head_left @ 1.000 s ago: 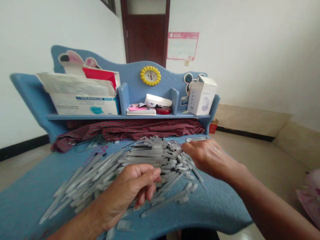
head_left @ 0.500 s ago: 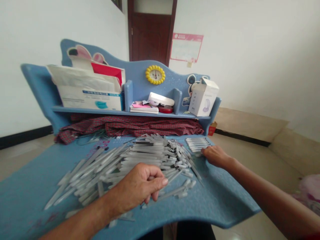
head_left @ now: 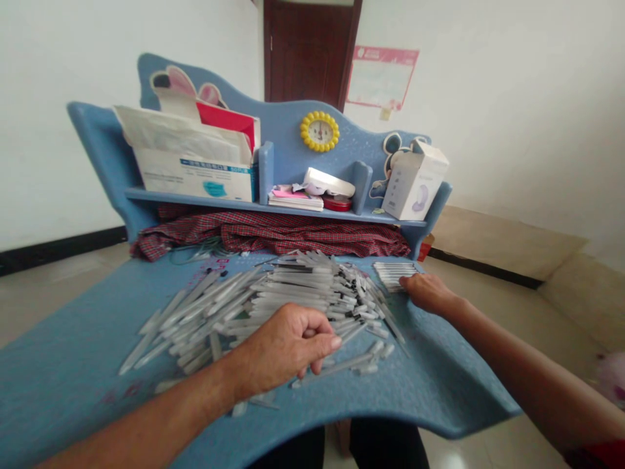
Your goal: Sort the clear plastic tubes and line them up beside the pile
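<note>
A big loose heap of grey-white plastic pen barrels (head_left: 273, 299) covers the middle of the blue desk (head_left: 68, 365). My left hand (head_left: 286, 345) rests on the heap's near edge, fingers curled shut; whether they hold a barrel is hidden. My right hand (head_left: 428, 293) reaches to the far right and touches a small tidy row of barrels (head_left: 393, 273) laid side by side. Its fingers are bent down onto the row's near end, and what they pinch, if anything, is hidden.
A shelf at the desk's back carries a box of masks (head_left: 195, 172), papers, a red tin (head_left: 336, 203) and a white carton (head_left: 415, 182). A red checked cloth (head_left: 273, 234) lies under the shelf. A yellow clock (head_left: 319, 131) sits on the backboard.
My right hand left the heap and moved right to the tidy row of barrels. My left hand stayed curled at the heap's near edge. The view shifted slightly.
</note>
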`<state>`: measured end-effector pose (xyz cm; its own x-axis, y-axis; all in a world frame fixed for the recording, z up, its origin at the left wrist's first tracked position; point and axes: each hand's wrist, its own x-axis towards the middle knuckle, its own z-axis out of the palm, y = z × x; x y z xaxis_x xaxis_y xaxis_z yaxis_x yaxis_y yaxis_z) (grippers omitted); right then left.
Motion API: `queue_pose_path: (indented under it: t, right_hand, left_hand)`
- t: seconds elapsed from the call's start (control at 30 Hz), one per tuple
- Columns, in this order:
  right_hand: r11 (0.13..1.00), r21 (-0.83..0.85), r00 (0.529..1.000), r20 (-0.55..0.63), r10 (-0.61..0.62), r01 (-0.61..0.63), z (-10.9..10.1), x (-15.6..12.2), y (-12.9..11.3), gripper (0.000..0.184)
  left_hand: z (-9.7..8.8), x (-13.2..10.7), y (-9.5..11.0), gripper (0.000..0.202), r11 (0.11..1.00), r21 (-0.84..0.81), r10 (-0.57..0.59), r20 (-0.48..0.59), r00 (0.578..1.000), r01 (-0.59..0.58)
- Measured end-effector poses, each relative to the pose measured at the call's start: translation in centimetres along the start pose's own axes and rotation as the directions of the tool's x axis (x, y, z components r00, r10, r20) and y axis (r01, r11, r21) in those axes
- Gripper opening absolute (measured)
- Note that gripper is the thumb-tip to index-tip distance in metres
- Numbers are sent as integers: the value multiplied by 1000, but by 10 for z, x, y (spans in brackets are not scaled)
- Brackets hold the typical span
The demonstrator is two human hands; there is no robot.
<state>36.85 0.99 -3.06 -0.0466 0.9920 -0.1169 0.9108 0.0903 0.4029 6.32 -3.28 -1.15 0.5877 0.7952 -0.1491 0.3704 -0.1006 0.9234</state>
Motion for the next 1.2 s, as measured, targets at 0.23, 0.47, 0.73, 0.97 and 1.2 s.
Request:
queue_pose_path:
  t: [0.23, 0.47, 0.73, 0.97, 1.2]
  right_hand:
    - [999, 8, 999, 13, 36, -36, -3, -10, 1, 29]
    - [986, 135, 994, -72, -85, 94, -20, -45, -21, 18]
    - [915, 296, 958, -166, -232, 273, -35, -74, -44, 14]
    - [878, 326, 933, -204, -296, 350, -33, -84, -51, 12]
    - [813, 397, 904, -208, -373, 426, -43, -96, -66, 11]
  left_hand:
    - [0, 1, -1, 20, 999, 30, 24, -6, 1000, -24]
    - [2, 1, -4, 18, 976, 195, 101, -3, 995, -98]
    - [5, -5, -12, 17, 669, 642, 361, 158, 919, -373]
    - [14, -11, -16, 13, 284, 826, 451, 333, 828, -486]
    - [23, -8, -27, 15, 200, 867, 505, 308, 806, -456]
